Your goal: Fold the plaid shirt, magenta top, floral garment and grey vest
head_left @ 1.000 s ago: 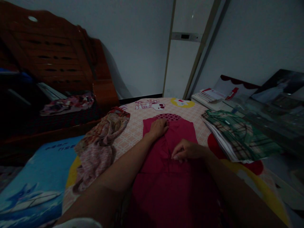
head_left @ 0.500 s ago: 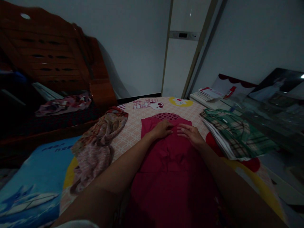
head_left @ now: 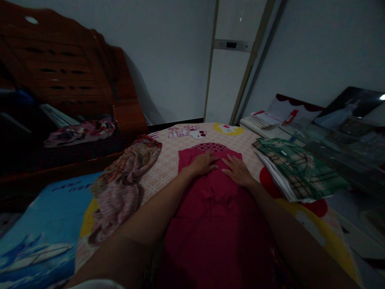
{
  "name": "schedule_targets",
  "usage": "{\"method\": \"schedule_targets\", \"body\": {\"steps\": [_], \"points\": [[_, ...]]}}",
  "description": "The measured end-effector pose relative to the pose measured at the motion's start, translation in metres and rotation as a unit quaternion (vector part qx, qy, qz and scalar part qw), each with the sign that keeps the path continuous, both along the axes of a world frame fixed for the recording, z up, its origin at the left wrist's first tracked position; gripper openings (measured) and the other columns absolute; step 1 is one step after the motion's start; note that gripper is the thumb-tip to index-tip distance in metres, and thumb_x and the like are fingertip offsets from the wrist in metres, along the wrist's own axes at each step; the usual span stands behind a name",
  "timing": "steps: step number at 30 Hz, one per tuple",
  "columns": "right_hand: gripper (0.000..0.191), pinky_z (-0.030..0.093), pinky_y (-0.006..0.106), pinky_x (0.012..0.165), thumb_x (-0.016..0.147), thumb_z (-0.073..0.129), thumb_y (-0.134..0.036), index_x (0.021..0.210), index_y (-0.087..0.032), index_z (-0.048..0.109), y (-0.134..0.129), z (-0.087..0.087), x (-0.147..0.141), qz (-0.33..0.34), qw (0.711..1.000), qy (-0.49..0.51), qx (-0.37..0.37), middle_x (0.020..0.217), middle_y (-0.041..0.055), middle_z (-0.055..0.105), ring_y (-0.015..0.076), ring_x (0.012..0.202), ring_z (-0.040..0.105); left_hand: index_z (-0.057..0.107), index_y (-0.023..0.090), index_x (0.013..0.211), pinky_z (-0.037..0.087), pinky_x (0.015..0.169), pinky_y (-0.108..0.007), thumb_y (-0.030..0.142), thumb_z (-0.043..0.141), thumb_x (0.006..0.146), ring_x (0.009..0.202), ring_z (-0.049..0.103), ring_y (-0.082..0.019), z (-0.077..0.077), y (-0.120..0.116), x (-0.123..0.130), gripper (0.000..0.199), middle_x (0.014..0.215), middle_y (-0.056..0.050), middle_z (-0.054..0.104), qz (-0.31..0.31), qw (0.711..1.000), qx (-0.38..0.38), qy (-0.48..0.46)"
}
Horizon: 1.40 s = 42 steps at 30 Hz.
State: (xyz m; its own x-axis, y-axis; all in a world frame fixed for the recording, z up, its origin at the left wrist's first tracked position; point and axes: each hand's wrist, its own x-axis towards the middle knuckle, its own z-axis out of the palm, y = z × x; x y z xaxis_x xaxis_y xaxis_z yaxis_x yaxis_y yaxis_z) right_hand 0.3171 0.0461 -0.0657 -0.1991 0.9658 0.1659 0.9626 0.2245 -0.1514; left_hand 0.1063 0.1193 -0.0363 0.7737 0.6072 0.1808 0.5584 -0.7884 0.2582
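A dark pink garment (head_left: 210, 237) lies spread over the patterned cloth of the table (head_left: 159, 168), its far end squared off and its middle wrinkled. My left hand (head_left: 203, 163) rests on the upper left of the garment, fingers loosely stretched to the right. Flat on the upper right part lies my right hand (head_left: 237, 170), with its fingers spread. The two hands are a small gap apart, and neither grips the fabric.
Left of the garment lies a crumpled patterned scarf (head_left: 128, 184), with a blue printed cloth (head_left: 51, 228) beyond it. Folded green plaid clothing (head_left: 297, 164) sits at the right. A wooden bench (head_left: 69, 76) stands at the back left, papers (head_left: 261, 119) at the back right.
My right hand has turned and shifted slightly left, its fingers now spread wider on the garment. My left hand stays nearly in place.
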Motion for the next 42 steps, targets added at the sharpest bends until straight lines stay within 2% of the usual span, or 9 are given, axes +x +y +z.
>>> {"method": "schedule_targets", "body": {"steps": [6,15,18,21,24,26,31,36,42], "points": [[0.059,0.025,0.051,0.115,0.097,0.039,-0.052,0.148,-0.023,0.042,-0.001,0.006,-0.003,-0.024,0.999,-0.018,-0.013,0.157,0.0142,0.032,0.0330,0.144,0.029,0.063,0.020,0.128,0.044,0.095,-0.033,0.035,0.050,0.095,0.112,0.056,-0.024,-0.001,0.008,-0.009,0.039,0.122,-0.012,0.060,-0.004,1.000,0.014,-0.006],[0.056,0.022,0.052,0.117,0.097,0.042,-0.047,0.147,-0.022,0.043,0.002,0.000,0.006,-0.038,0.999,0.011,-0.004,0.157,0.0126,0.034,0.0313,0.145,0.027,0.069,0.021,0.114,0.044,0.096,-0.031,0.020,0.060,0.085,0.109,0.060,-0.020,0.001,0.023,-0.024,0.031,0.117,-0.007,0.068,0.019,0.994,-0.054,-0.091],[0.053,0.026,0.050,0.116,0.094,0.049,-0.043,0.142,-0.020,0.051,0.003,0.005,0.012,-0.022,0.996,0.089,0.001,0.155,0.0137,0.038,0.0293,0.143,0.034,0.072,0.019,0.105,0.046,0.088,-0.028,0.017,0.063,0.081,0.097,0.062,-0.018,0.021,0.017,-0.028,0.026,0.107,-0.006,0.071,0.028,0.984,-0.077,-0.160],[0.043,0.033,0.043,0.113,0.090,0.055,-0.033,0.128,-0.016,0.063,-0.007,0.021,0.018,-0.001,0.983,0.184,-0.004,0.146,0.0150,0.049,0.0267,0.135,0.046,0.072,0.014,0.089,0.046,0.073,-0.024,0.019,0.061,0.082,0.076,0.061,-0.013,0.054,0.001,-0.030,0.014,0.085,-0.004,0.070,0.011,0.971,-0.108,-0.213],[0.031,0.044,0.039,0.102,0.083,0.060,-0.024,0.110,-0.016,0.073,-0.034,0.045,0.017,0.030,0.973,0.228,-0.039,0.122,0.0129,0.068,0.0256,0.116,0.062,0.069,0.013,0.077,0.039,0.060,-0.020,0.022,0.058,0.083,0.060,0.053,-0.010,0.080,-0.025,-0.032,0.016,0.065,0.000,0.063,-0.053,0.968,-0.173,-0.175],[0.023,0.050,0.035,0.089,0.080,0.063,-0.023,0.099,-0.017,0.075,-0.060,0.059,0.011,0.050,0.966,0.243,-0.077,0.104,0.0087,0.075,0.0232,0.098,0.068,0.068,0.014,0.075,0.036,0.056,-0.020,0.021,0.059,0.081,0.056,0.052,-0.009,0.087,-0.045,-0.035,0.014,0.061,0.002,0.061,-0.104,0.966,-0.218,-0.096],[0.012,0.044,0.026,0.066,0.077,0.069,-0.025,0.085,-0.017,0.073,-0.118,0.071,-0.009,0.093,0.954,0.234,-0.163,0.081,0.0029,0.073,0.0174,0.074,0.065,0.071,0.018,0.085,0.038,0.060,-0.020,0.019,0.064,0.079,0.069,0.061,-0.012,0.077,-0.093,-0.053,0.009,0.077,0.000,0.070,-0.173,0.949,-0.255,0.072],[0.033,0.037,0.025,0.067,0.065,0.085,-0.033,0.089,-0.016,0.070,-0.137,0.067,-0.019,0.111,0.974,0.118,-0.157,0.085,0.0038,0.069,0.0174,0.078,0.060,0.066,0.019,0.096,0.037,0.059,-0.022,0.033,0.072,0.076,0.077,0.062,-0.016,0.056,-0.130,-0.074,0.024,0.088,-0.001,0.070,-0.098,0.965,-0.217,0.110],[0.030,0.026,0.024,0.056,0.061,0.085,-0.030,0.075,-0.018,0.061,-0.129,0.070,-0.030,0.079,0.969,0.037,-0.231,0.071,-0.0028,0.059,0.0126,0.066,0.049,0.062,0.020,0.098,0.036,0.058,-0.024,0.037,0.077,0.071,0.079,0.062,-0.019,0.042,-0.145,-0.073,0.035,0.092,-0.003,0.068,-0.013,0.976,-0.163,0.144]]}}
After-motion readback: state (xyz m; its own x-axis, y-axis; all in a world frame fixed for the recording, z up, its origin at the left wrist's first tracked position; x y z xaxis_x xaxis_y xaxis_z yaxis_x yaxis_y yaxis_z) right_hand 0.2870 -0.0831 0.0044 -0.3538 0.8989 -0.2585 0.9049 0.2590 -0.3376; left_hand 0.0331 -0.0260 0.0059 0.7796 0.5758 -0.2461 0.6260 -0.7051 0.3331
